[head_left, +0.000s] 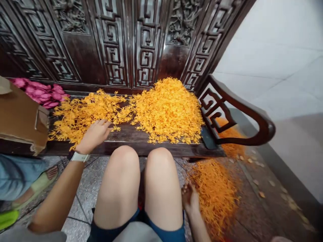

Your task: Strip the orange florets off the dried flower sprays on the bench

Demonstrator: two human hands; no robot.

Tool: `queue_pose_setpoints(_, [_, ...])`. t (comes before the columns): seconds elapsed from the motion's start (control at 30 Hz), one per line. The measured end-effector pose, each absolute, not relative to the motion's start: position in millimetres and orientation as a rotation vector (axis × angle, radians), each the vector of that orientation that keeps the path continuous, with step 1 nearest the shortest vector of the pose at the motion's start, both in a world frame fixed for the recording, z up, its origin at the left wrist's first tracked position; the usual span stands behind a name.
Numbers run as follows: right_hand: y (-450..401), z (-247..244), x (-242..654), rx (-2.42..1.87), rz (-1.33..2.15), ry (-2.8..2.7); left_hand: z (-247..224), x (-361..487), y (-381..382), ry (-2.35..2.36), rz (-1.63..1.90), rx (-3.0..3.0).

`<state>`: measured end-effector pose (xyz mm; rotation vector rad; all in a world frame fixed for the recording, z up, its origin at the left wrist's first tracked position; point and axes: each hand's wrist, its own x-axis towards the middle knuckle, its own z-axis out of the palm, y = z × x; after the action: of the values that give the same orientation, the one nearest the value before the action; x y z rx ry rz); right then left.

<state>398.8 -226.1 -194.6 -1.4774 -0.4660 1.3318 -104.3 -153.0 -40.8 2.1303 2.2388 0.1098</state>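
Note:
My left hand (95, 135), with a pale watch on its wrist, is at the front edge of a loose spread of yellow-orange artificial flower pieces (75, 114) on a dark wooden bench. Its thumb stands apart from the fingers, and I see nothing held in it. To its right, a taller heap of yellow flower pieces (171, 111) covers the bench's right end. Low beside my right knee, my right hand (190, 198) is at the left side of an orange pile of thin strands (217, 195) on the floor. Its fingers are shadowed and blurred, so their grip is unclear.
A cardboard box (22, 114) sits at the bench's left, before pink flower pieces (40, 92). A carved backrest (128, 43) rises behind, and a curved armrest (242, 111) closes the right end. Another person's sandaled foot (37, 185) is at lower left.

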Motion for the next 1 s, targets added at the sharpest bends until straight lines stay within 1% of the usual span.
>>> queue_pose_setpoints(0.07, [-188.0, -154.4, 393.2, -1.44, 1.2, -0.393, -55.9, -116.3, -135.4, 2.16, 0.119, 2.135])
queue_pose_setpoints(0.17, [-136.5, -80.9, 371.9, -1.244, 1.025, -0.591, -59.5, -114.1, -94.6, 2.176, 0.214, 2.163])
queue_pose_setpoints(0.23, [-108.4, -34.5, 347.2, -1.094, 0.99, -0.827, -52.2, -113.1, -65.2, 2.289, 0.238, 2.158])
queue_pose_setpoints(0.33, [-77.5, 20.3, 302.8, -0.907, 0.979, -1.349, -32.8, -124.5, -31.2, 2.377, 0.073, 2.031])
queue_pose_setpoints(0.37, [-70.3, 34.3, 288.4, -0.845, 0.982, -1.512, -24.2, -131.4, -23.7, 2.41, 0.073, 1.968])
queue_pose_setpoints(0.43, [-58.6, 56.2, 262.5, -0.722, 0.967, -1.752, -3.0, -147.4, -12.2, 2.47, 0.24, 1.893])
queue_pose_setpoints(0.5, [-47.7, 69.8, 241.2, -0.621, 0.943, -1.907, 23.0, -163.7, -0.8, 2.474, 0.577, 1.883])
queue_pose_setpoints(0.63, [-20.9, 69.5, 209.2, -0.537, 0.996, -2.079, 71.3, -188.0, 26.8, 2.375, 1.22, 1.793])
queue_pose_setpoints(0.7, [-6.0, 56.3, 197.0, -0.54, 1.065, -2.093, 81.0, -191.9, 35.4, 2.364, 1.401, 1.73])
queue_pose_setpoints(0.73, [0.9, 47.3, 192.2, -0.557, 1.103, -2.09, 80.3, -191.2, 36.6, 2.35, 1.427, 1.713])
queue_pose_setpoints(0.8, [12.0, 26.7, 186.2, -0.611, 1.166, -2.068, 68.9, -184.9, 32.8, 2.301, 1.372, 1.709])
queue_pose_setpoints(0.87, [18.5, 5.4, 185.0, -0.675, 1.173, -2.051, 48.7, -174.0, 22.9, 2.241, 1.219, 1.741])
queue_pose_setpoints(1.0, [23.4, -28.1, 189.2, -0.824, 1.083, -2.152, 8.0, -149.9, 1.4, 2.117, 0.718, 1.919])
